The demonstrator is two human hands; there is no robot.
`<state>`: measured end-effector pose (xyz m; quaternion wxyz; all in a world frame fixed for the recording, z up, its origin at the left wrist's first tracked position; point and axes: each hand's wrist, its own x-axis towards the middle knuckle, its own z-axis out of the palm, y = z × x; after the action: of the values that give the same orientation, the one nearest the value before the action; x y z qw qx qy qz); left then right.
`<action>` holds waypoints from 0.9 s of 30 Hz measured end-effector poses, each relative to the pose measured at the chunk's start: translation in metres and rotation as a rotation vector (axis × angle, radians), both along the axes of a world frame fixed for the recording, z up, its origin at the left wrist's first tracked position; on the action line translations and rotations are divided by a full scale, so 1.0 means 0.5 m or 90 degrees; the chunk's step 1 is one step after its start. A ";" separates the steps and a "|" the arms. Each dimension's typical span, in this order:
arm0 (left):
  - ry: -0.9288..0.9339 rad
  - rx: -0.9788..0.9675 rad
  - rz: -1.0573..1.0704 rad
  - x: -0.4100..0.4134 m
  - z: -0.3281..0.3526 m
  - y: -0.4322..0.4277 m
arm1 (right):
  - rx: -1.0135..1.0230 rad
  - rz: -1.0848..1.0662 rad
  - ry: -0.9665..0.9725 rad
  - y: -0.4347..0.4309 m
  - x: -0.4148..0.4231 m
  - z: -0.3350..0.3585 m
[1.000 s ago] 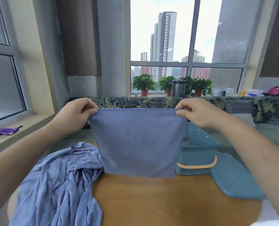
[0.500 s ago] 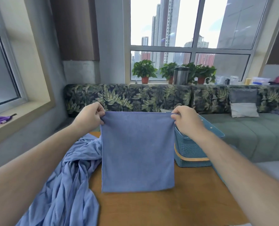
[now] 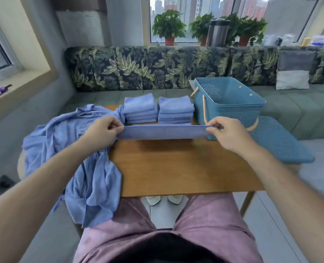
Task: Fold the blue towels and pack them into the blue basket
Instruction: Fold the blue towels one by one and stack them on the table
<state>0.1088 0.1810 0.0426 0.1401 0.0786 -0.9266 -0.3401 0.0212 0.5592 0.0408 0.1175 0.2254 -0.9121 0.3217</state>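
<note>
A blue towel (image 3: 163,132) is stretched flat between my hands, low over the wooden table (image 3: 178,168), and looks like a narrow band from this angle. My left hand (image 3: 102,132) pinches its left corner and my right hand (image 3: 226,132) pinches its right corner. Two stacks of folded blue towels (image 3: 140,109) (image 3: 175,110) stand side by side at the table's far edge. The blue basket (image 3: 231,109) sits open at the far right of the table, tan handles hanging down, with nothing visible inside.
A large crumpled blue cloth (image 3: 77,158) covers the table's left side and hangs off the front. The basket's blue lid (image 3: 278,145) lies to the right. A leaf-patterned sofa (image 3: 157,67) runs behind the table. My legs in pink trousers (image 3: 176,230) are under the near edge.
The view tipped down from the window to the table. The towel, held up and hanging by its top corners before, is now lowered over the table, both hands keeping their grip.
</note>
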 end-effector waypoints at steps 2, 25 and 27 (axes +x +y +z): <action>-0.053 0.035 -0.019 0.027 -0.045 0.001 | 0.003 0.015 -0.047 0.017 0.029 -0.043; -0.141 -0.043 0.029 -0.290 -0.232 -0.060 | 0.224 -0.068 -0.139 -0.133 -0.284 -0.242; -0.132 -0.069 0.018 -0.301 -0.261 -0.061 | 0.237 -0.078 -0.153 -0.136 -0.288 -0.260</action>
<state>-0.0416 0.1508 -0.0880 0.0526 0.1186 -0.9518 -0.2779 -0.1225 0.4910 -0.0893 -0.0165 0.1473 -0.9751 0.1649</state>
